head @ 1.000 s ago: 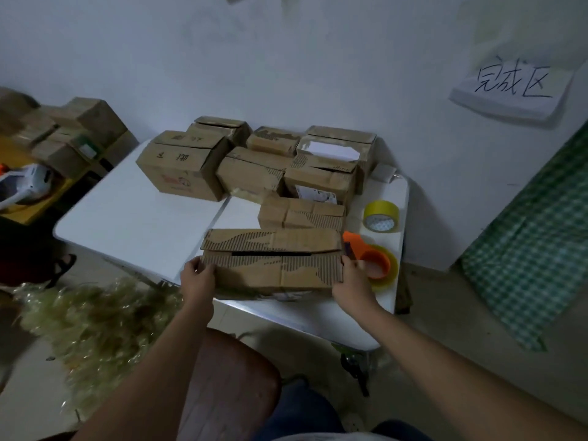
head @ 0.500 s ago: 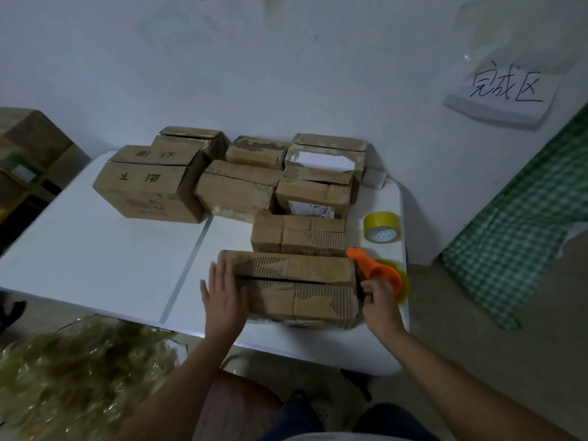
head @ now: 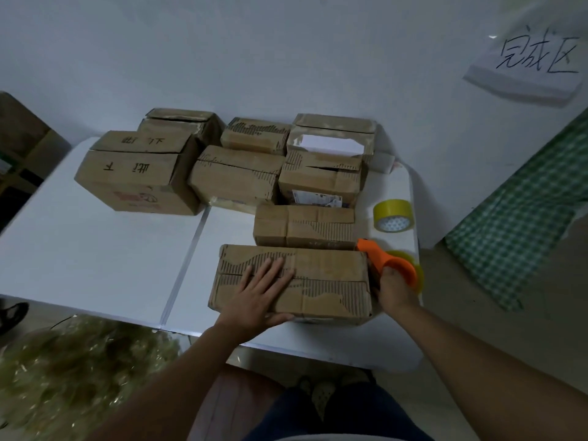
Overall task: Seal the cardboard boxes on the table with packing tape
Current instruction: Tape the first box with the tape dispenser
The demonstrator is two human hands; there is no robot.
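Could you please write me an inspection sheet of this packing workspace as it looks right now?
Surface: white table, seam down its middle.
Job's things: near box, flaps shut; more boxes behind; spare tape roll.
Clutter: tape scraps on the floor.
Hands: left hand flat on the near box; right hand grips the orange dispenser at the box's right end.
Cables: nothing seen.
Surroundings: wall sign, green checked cloth.

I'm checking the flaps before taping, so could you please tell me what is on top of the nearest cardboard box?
The left hand lies flat across the centre seam of the nearest brown cardboard box. The seam beneath the palm is covered, and no tape shows along it.
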